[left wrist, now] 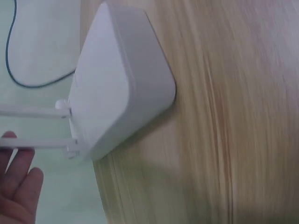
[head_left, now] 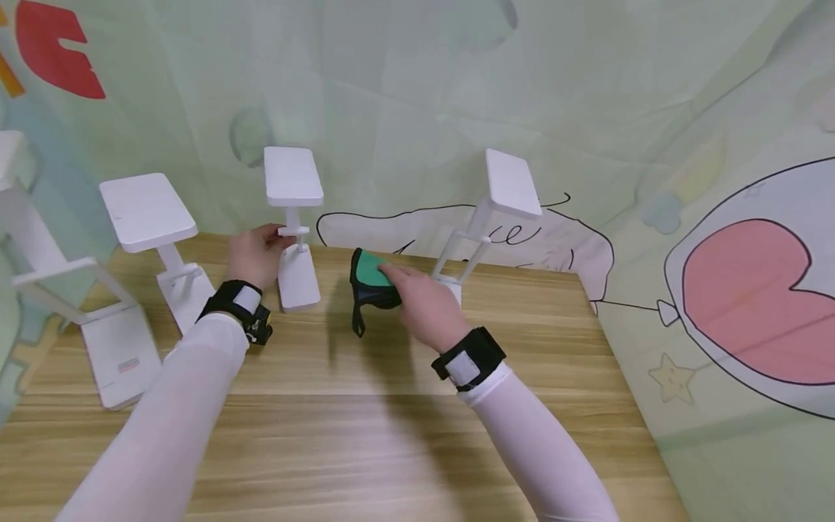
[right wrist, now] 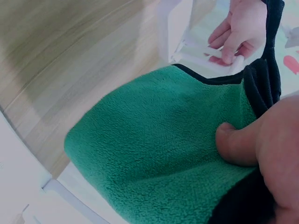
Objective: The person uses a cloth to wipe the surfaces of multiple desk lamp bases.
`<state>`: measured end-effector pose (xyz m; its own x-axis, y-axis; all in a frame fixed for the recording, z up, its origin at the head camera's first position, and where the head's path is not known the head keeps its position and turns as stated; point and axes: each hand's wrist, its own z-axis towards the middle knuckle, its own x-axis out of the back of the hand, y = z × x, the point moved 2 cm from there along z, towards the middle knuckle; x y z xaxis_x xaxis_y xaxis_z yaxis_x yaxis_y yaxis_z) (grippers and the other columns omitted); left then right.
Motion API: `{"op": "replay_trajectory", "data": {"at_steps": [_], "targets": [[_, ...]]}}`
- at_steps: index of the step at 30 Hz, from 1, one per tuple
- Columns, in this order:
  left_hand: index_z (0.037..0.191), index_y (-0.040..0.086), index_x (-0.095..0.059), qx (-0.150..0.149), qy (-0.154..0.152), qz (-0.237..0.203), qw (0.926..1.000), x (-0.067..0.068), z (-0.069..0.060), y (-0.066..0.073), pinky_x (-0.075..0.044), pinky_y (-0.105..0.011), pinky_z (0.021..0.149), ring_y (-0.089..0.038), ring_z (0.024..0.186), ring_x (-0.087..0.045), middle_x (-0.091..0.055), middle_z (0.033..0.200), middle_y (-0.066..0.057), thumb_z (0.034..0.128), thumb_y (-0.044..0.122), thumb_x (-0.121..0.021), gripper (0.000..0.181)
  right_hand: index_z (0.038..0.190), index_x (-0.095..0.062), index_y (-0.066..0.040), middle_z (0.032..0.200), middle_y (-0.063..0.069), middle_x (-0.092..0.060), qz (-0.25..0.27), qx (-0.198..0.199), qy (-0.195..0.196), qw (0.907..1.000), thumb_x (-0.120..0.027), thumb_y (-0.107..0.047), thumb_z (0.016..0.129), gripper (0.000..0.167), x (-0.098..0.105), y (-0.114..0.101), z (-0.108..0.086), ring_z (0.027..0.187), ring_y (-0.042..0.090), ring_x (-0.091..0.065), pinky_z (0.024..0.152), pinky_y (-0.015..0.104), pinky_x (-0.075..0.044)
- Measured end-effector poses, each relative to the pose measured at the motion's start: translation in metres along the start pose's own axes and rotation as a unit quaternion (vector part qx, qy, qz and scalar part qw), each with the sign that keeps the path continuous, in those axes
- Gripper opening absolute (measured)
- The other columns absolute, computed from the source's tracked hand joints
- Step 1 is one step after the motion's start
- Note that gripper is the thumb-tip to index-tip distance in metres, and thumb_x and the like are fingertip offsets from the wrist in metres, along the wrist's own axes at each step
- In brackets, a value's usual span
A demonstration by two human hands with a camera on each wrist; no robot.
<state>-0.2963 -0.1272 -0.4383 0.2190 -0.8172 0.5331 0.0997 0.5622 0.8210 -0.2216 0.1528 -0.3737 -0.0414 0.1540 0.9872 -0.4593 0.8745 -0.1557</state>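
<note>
A wood-grained desk [head_left: 339,449] meets pale green printed sheeting [head_left: 404,87] along its back edge; a pink heart [head_left: 737,290] shows on the right. There the left hand [head_left: 253,254] curls its fingers round a white stand [head_left: 298,283]. Near the back edge's middle, the right hand's [head_left: 427,304] fingers pinch a green, black-edged cloth piece [head_left: 370,270] above the desk. More white stands [head_left: 146,210] stand toward the left edge.

No word can be read. Small print [head_left: 129,365] on the base [head_left: 111,337] of the leftmost white folding stand [head_left: 32,225] is too blurred to make out. On the cloth backdrop [head_left: 404,87], a looped black stroke [head_left: 515,234] resembles a lowercase "e"; whether the red shape [head_left: 48,43] at upper left is a letter cannot be told.
</note>
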Motion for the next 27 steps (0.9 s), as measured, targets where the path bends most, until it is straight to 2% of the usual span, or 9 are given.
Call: {"op": "replay_trajectory", "data": {"at_steps": [5,9,13,20,22,24,27], "targets": [[0.125,-0.005,-0.076,-0.037,-0.079,-0.013,0.9961,-0.025,-0.002,0.018,-0.053,-0.054,0.097,-0.039,0.113,-0.068,-0.075,0.122,-0.024,0.1064,0.013,-0.069,0.026,0.158,-0.051,-0.010,0.156,0.011,-0.057,-0.013,-0.003,0.023,0.9996,-0.067,0.015,0.090,0.074,0.006,0.003,-0.004,0.128,0.029,-0.066,0.096,0.044,-0.058],[0.123,-0.005,-0.076,-0.061,-0.123,-0.007,0.9906,-0.044,-0.004,0.032,-0.054,-0.051,0.093,-0.037,0.109,-0.069,-0.076,0.119,-0.023,0.1053,0.014,-0.071,0.026,0.157,-0.052,-0.009,0.155,0.011,-0.058,-0.013,-0.003,0.029,0.9995,-0.068,0.015,0.090,0.073,0.006,0.005,-0.008,0.125,0.029,-0.067,0.095,0.043,-0.059],[0.117,-0.004,-0.079,-0.088,-0.142,-0.007,0.9859,-0.054,-0.005,0.043,-0.052,-0.044,0.086,-0.033,0.100,-0.069,-0.078,0.113,-0.020,0.1044,0.013,-0.072,0.021,0.155,-0.054,-0.008,0.152,0.010,-0.060,-0.016,0.003,0.029,0.9994,-0.070,0.013,0.090,0.071,0.006,0.003,-0.013,0.127,0.028,-0.066,0.098,0.043,-0.057],[0.114,-0.002,-0.080,-0.113,-0.154,0.010,0.9816,-0.058,-0.003,0.047,-0.048,-0.037,0.078,-0.028,0.091,-0.066,-0.079,0.107,-0.016,0.1031,0.012,-0.073,0.019,0.153,-0.057,-0.008,0.149,0.010,-0.062,-0.054,0.014,0.036,0.9978,-0.073,0.008,0.092,0.065,-0.001,-0.011,-0.018,0.129,0.026,-0.064,0.097,0.041,-0.058],[0.112,-0.002,-0.080,-0.121,-0.159,0.025,0.9795,-0.059,-0.004,0.049,-0.046,-0.037,0.074,-0.027,0.084,-0.063,-0.079,0.102,-0.016,0.1032,0.012,-0.073,0.018,0.152,-0.058,-0.008,0.149,0.010,-0.063,-0.064,0.034,0.036,0.9968,-0.074,0.006,0.093,0.063,-0.010,-0.021,-0.023,0.133,0.026,-0.062,0.097,0.041,-0.058],[0.111,-0.002,-0.080,-0.126,-0.167,0.040,0.9772,-0.059,-0.004,0.051,-0.045,-0.037,0.072,-0.027,0.081,-0.060,-0.078,0.099,-0.015,0.1036,0.013,-0.073,0.018,0.152,-0.058,-0.007,0.149,0.011,-0.063,-0.077,0.074,0.026,0.9939,-0.073,0.004,0.095,0.060,-0.023,-0.033,-0.029,0.136,0.027,-0.060,0.098,0.040,-0.058],[0.111,-0.001,-0.080,-0.121,-0.182,0.057,0.9741,-0.059,-0.003,0.055,-0.046,-0.038,0.074,-0.026,0.081,-0.061,-0.078,0.100,-0.017,0.1047,0.014,-0.072,0.019,0.153,-0.058,-0.009,0.152,0.010,-0.061,-0.105,0.143,-0.004,0.9840,-0.071,-0.001,0.100,0.055,-0.048,-0.045,-0.036,0.139,0.028,-0.058,0.106,0.040,-0.053]]}}
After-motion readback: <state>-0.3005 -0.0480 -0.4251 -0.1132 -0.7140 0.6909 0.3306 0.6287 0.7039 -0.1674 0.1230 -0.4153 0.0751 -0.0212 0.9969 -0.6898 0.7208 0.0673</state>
